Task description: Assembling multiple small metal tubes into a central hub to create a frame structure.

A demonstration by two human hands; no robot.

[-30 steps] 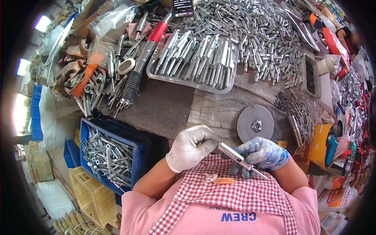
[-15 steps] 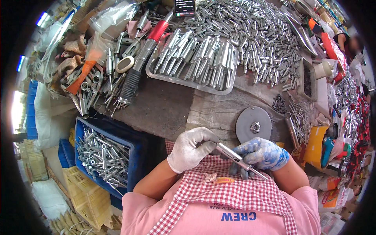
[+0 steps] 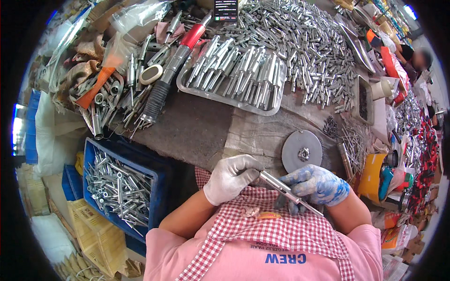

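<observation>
White-gloved left hand (image 3: 231,178), blue-speckled right hand (image 3: 315,184), silver rod (image 3: 286,189), red-and-white checked apron (image 3: 272,229), blue crate (image 3: 123,187).

A small assembly workshop: the worn workbench (image 3: 197,131) is heaped with loose metal pins (image 3: 304,42), a metal tray (image 3: 234,96) of sorted parts, a red-handled power tool (image 3: 176,56), and a blue crate (image 3: 119,185) of metal pieces stands beside it.

Both gloved hands meet just below centre, over a checked apron (image 3: 281,229). The left hand (image 3: 230,178) in a white glove pinches one end of a slim metal rod (image 3: 286,191); the right hand (image 3: 315,183) in a blue glove grips its middle. A grey disc (image 3: 302,151) lies on the worktop (image 3: 197,131) at one o'clock from them, a tray (image 3: 225,96) of metal pins at twelve, a blue crate (image 3: 161,168) at nine.
</observation>
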